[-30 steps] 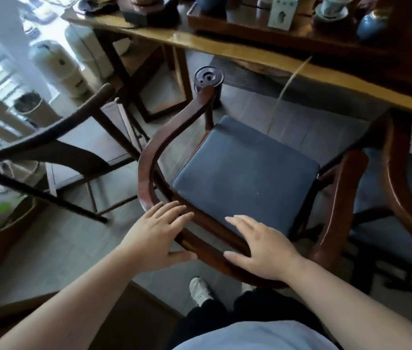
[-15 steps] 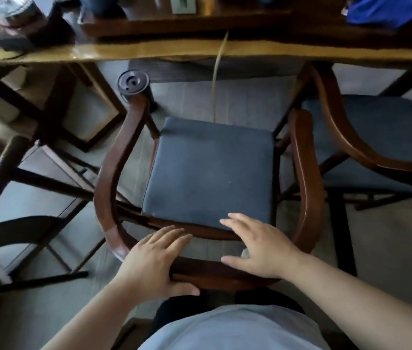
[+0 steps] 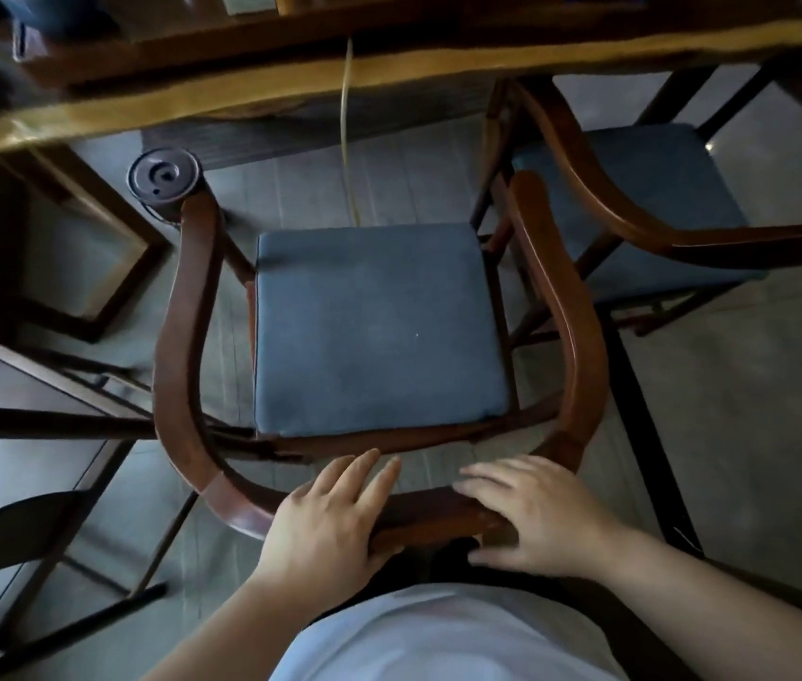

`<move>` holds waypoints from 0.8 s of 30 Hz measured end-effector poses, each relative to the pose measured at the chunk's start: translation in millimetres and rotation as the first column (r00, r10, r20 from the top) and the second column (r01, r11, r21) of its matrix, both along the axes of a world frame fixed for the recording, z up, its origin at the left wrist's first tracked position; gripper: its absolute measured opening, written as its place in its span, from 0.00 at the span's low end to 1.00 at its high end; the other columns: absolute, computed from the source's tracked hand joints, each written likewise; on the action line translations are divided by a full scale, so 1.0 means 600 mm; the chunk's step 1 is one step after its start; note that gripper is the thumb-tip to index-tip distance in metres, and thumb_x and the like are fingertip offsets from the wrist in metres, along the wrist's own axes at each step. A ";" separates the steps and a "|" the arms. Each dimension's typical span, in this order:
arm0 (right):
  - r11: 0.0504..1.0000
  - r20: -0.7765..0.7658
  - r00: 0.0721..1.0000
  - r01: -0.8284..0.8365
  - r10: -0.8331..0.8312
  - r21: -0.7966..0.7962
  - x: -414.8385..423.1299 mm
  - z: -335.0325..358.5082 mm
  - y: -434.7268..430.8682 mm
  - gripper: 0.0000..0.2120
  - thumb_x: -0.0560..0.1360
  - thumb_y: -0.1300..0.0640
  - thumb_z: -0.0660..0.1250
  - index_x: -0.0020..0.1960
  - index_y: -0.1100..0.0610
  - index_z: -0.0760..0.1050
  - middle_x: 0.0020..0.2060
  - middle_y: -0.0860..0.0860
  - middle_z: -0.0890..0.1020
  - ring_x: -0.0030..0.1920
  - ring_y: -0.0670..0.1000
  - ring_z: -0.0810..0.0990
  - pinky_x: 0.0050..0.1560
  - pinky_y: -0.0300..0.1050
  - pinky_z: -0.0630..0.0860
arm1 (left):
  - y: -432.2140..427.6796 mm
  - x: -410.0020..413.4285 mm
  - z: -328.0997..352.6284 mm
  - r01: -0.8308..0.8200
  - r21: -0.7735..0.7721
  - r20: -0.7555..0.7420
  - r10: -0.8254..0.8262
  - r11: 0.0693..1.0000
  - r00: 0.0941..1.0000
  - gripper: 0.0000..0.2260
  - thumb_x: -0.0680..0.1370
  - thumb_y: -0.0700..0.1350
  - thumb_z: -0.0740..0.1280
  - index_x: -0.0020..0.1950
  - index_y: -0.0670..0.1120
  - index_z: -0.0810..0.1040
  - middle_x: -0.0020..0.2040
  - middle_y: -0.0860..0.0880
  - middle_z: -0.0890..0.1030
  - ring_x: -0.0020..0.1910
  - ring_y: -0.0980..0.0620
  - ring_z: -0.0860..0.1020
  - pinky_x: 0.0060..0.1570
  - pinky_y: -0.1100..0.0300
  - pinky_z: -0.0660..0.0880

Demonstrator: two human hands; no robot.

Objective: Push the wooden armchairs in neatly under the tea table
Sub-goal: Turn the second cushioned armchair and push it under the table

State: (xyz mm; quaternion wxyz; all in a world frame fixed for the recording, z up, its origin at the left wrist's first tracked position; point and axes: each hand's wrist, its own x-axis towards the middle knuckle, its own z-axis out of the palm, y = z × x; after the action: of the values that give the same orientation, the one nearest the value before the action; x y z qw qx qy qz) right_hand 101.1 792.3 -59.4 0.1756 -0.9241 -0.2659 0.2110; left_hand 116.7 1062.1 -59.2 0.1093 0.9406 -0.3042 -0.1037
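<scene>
A wooden armchair (image 3: 182, 346) with a curved reddish-brown rail and a blue seat cushion (image 3: 374, 326) stands right below me, facing the tea table (image 3: 251, 90). My left hand (image 3: 327, 523) and my right hand (image 3: 536, 518) both lie over the back rail, thumbs hooked under it. The front of the seat stops short of the table's yellowish edge. A second armchair (image 3: 600, 189) with a blue cushion stands to the right, its front reaching under the table.
A dark round canister (image 3: 163, 176) stands on the floor by the chair's left arm tip. A thin pale cord (image 3: 347, 125) hangs from the table. A dark wooden chair (image 3: 20, 533) is at the lower left. The table's leg frame (image 3: 94, 267) is at left.
The armchair has swung round from a slant to face the table squarely and now sits closer to it. Both hands stayed on the back rail.
</scene>
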 end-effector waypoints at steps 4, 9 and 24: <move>0.991 0.119 0.993 -0.001 -0.015 0.132 -0.001 -0.026 -0.007 0.17 0.68 0.51 0.68 0.56 0.52 0.80 0.48 0.48 0.85 0.45 0.52 0.83 0.41 0.48 0.80 | 0.007 0.007 -0.010 0.115 -0.037 0.104 -0.111 0.993 0.988 0.30 0.72 0.63 0.67 0.67 0.47 0.71 0.61 0.45 0.80 0.54 0.44 0.80 0.35 0.53 0.81; 0.990 0.154 0.987 0.015 -0.037 0.142 -0.007 -0.044 -0.011 0.17 0.65 0.54 0.72 0.54 0.51 0.80 0.47 0.47 0.85 0.45 0.51 0.83 0.41 0.48 0.79 | 0.007 0.011 -0.008 0.195 -0.077 0.157 -0.181 0.978 0.971 0.24 0.75 0.61 0.67 0.63 0.45 0.78 0.57 0.46 0.82 0.49 0.45 0.81 0.44 0.52 0.80; 0.988 0.283 0.958 -0.003 -0.042 0.157 0.129 -0.068 0.070 0.14 0.68 0.45 0.71 0.49 0.50 0.77 0.42 0.47 0.84 0.39 0.56 0.82 0.34 0.51 0.77 | 0.067 0.129 0.011 -0.019 0.113 0.028 0.016 0.993 0.999 0.16 0.71 0.59 0.60 0.41 0.48 0.79 0.34 0.52 0.81 0.32 0.45 0.80 0.31 0.55 0.77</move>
State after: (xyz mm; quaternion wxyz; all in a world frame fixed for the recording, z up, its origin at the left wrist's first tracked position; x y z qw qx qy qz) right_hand 178.8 834.1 -100.3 0.2093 -0.9308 -0.2949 0.0524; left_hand 194.1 1102.5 -52.4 0.0527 0.9492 -0.2910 -0.1071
